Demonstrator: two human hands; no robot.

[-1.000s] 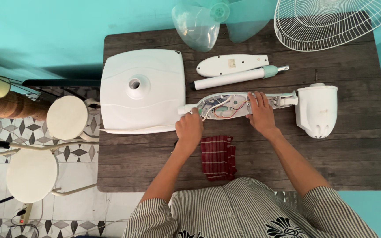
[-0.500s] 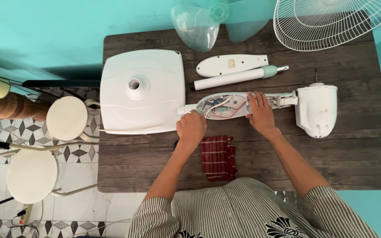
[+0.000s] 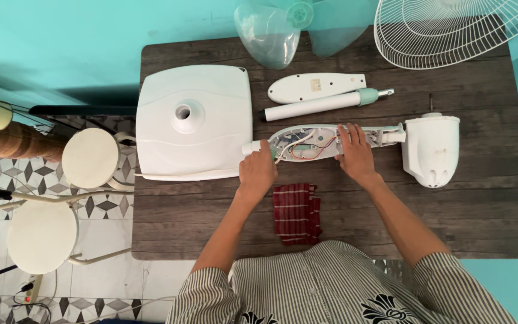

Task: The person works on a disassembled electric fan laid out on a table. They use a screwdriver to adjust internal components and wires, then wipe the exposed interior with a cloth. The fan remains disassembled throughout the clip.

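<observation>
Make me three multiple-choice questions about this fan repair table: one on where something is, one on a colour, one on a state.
1. Where does the red checked cloth lie?
A. between the forearms
B. on the square white fan base
C. under the wire grille

2. What colour is the wall?
A. yellow
B. turquoise
C. grey

3. How is the long white control housing?
A. closed
B. wrapped
C. open, wires showing

Answers: 1 A, it sits on the dark wooden table near the person. 2 B, turquoise surrounds the table. 3 C, red wires show between the left hand and right hand.
</observation>
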